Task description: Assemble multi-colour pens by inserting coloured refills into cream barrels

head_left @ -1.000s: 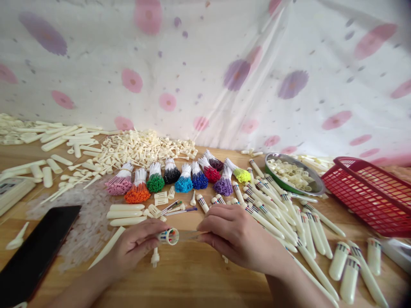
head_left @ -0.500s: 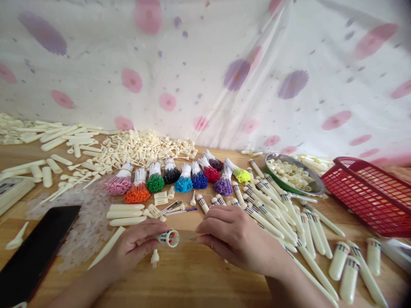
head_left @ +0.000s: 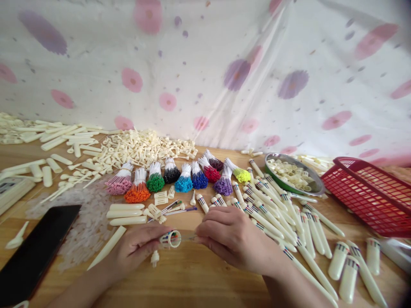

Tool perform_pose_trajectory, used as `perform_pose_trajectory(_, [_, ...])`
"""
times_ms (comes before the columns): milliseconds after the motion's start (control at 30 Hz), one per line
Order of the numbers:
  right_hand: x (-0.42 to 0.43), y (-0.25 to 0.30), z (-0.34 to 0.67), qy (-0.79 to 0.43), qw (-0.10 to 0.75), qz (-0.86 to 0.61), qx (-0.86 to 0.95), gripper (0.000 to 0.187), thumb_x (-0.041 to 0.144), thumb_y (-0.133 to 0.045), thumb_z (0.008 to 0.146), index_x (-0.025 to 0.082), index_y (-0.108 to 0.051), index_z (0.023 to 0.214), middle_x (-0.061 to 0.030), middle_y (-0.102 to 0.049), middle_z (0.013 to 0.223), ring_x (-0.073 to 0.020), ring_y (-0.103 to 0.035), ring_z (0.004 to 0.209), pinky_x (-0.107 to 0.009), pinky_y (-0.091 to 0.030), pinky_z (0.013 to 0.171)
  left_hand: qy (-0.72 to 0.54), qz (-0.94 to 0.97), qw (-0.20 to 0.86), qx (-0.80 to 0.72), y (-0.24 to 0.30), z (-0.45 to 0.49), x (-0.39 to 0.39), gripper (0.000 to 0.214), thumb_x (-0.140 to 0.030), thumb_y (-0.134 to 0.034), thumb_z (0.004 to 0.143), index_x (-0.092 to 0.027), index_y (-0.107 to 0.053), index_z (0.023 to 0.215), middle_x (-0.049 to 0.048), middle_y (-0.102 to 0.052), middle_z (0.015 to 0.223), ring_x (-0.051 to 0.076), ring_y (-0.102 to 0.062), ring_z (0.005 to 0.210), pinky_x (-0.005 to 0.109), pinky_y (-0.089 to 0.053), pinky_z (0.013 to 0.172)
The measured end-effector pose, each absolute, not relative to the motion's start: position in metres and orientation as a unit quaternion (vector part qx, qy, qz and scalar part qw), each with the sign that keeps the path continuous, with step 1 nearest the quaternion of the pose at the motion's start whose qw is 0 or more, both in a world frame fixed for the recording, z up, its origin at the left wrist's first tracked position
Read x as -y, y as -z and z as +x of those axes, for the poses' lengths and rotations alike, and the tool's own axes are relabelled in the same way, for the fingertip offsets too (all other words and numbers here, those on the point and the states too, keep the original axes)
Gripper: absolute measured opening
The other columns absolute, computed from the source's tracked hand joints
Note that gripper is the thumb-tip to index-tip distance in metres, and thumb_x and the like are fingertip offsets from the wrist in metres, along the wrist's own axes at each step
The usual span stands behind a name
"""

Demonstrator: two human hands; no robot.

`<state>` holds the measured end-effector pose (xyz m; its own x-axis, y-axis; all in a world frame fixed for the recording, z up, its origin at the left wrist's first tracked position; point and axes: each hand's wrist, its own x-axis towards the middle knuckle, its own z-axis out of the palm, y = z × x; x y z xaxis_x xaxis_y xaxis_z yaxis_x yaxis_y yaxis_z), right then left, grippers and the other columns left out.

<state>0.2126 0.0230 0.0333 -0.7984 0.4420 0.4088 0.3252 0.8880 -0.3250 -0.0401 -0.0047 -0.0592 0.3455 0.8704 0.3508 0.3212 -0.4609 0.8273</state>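
Observation:
My left hand (head_left: 135,250) is closed round a short cream pen barrel (head_left: 170,239), its open end showing coloured refill tops and facing my right hand. My right hand (head_left: 236,238) pinches something thin at that open end; I cannot make out what it is. A small cream tip piece (head_left: 155,258) lies on the wooden table (head_left: 199,282) just under the barrel. Beyond my hands stands a row of coloured refill bundles (head_left: 184,177): pink, orange, green, black, blue, red, purple, yellow.
Assembled cream pens (head_left: 282,214) lie fanned out to the right. A metal bowl (head_left: 290,173) of small parts and a red basket (head_left: 372,192) stand at the back right. Cream parts (head_left: 141,147) are heaped at the back left. A black phone (head_left: 34,250) lies front left.
My hands have drawn a little closer together and the barrel has shifted slightly right and down. Nothing else on the table has moved.

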Motion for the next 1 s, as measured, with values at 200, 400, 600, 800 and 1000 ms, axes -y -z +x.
perform_pose_trajectory(200, [-0.022, -0.033, 0.211, -0.104, 0.255, -0.206, 0.939, 0.023, 0.017, -0.039, 0.094, 0.014, -0.058, 0.083, -0.004, -0.055, 0.069, -0.0128, -0.045, 0.062, -0.024, -0.036, 0.058, -0.425, 0.732, 0.365, -0.387, 0.056, -0.037, 0.003, 0.026, -0.026, -0.06, 0.083, -0.033, -0.07, 0.106, 0.0018, -0.077, 0.09, 0.018, -0.072, 0.074, 0.024, -0.057, 0.067])
perform_pose_trajectory(400, [-0.022, -0.037, 0.214, -0.117, 0.219, -0.213, 0.945, 0.021, 0.019, -0.041, 0.094, 0.014, -0.059, 0.085, -0.0043, -0.056, 0.071, -0.0135, -0.047, 0.065, -0.025, -0.036, 0.058, -0.443, 0.694, 0.404, -0.399, 0.067, -0.039, 0.004, 0.025, -0.023, -0.064, 0.079, -0.031, -0.072, 0.101, 0.0033, -0.074, 0.097, 0.021, -0.069, 0.088, 0.025, -0.056, 0.073])
perform_pose_trajectory(600, [-0.033, -0.035, 0.223, -0.172, 0.249, -0.27, 0.914, 0.013, 0.027, -0.048, 0.092, 0.017, -0.056, 0.089, -0.0031, -0.058, 0.075, -0.0136, -0.052, 0.068, -0.025, -0.038, 0.06, -0.486, 0.652, 0.44, -0.381, 0.067, -0.037, 0.003, 0.021, -0.018, -0.064, 0.079, -0.026, -0.071, 0.097, 0.0048, -0.07, 0.094, 0.02, -0.066, 0.093, 0.026, -0.055, 0.08])
perform_pose_trajectory(800, [-0.024, -0.02, 0.206, -0.403, 0.312, -0.281, 0.813, 0.012, 0.028, -0.03, 0.098, 0.021, -0.039, 0.099, -0.0028, -0.062, 0.083, -0.009, -0.05, 0.057, -0.021, -0.042, 0.053, -0.509, 0.647, 0.405, -0.399, 0.064, -0.036, 0.001, 0.019, -0.018, -0.064, 0.079, -0.023, -0.069, 0.096, 0.0046, -0.069, 0.092, 0.02, -0.066, 0.091, 0.028, -0.055, 0.079])
perform_pose_trajectory(1000, [-0.009, -0.016, 0.188, -0.219, 0.284, -0.287, 0.888, 0.015, 0.023, -0.035, 0.095, 0.017, -0.044, 0.106, -0.0079, -0.063, 0.086, -0.0168, -0.059, 0.073, -0.028, -0.046, 0.063, -0.491, 0.661, 0.361, -0.437, 0.064, -0.038, 0.0, 0.021, -0.015, -0.063, 0.077, -0.025, -0.069, 0.095, 0.0029, -0.07, 0.093, 0.019, -0.066, 0.091, 0.026, -0.055, 0.08])
